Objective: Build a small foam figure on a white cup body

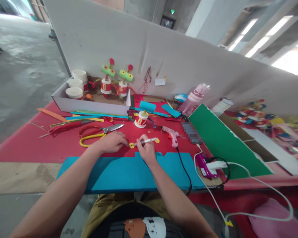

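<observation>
My right hand [147,151] grips a white pen [149,140], its tip at a small yellow disc [131,145] with a dark mark on it. My left hand [114,142] rests on the red table cover, a fingertip touching or very near the disc's left edge; its fingers are bent, and whether they hold anything is hidden. A second yellow disc [157,140] lies to the right of my right hand. Just beyond my hands stands a red and white paper cup [140,120] with coiled paper arms. Scissors [106,129] with red and yellow handles lie behind my left hand.
Blue sheet [119,172] along the front edge. Pink glue gun [172,135], its black cable, and a purple power strip [205,165] at right. A white box [89,106] with cups and two paper figures stands behind left. A green board [221,148] leans at right; pink bottle [194,98] behind.
</observation>
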Demonstrator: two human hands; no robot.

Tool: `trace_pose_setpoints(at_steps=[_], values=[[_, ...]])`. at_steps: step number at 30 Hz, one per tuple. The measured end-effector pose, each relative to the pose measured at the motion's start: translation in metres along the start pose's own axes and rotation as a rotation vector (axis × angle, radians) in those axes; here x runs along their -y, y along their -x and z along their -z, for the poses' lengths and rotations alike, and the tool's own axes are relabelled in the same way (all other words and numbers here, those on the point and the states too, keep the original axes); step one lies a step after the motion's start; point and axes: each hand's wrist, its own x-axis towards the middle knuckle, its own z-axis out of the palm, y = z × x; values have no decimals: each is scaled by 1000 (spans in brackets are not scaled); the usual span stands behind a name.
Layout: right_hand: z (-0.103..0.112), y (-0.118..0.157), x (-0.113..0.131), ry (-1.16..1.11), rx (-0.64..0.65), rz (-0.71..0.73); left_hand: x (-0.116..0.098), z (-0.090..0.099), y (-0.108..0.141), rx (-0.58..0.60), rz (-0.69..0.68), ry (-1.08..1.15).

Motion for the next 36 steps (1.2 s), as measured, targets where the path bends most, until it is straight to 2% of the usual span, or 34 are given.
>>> trace_pose_setpoints(at_steps=[36], values=[[1, 0, 0, -18, 22, 0, 3, -2, 0, -9, -2, 6]])
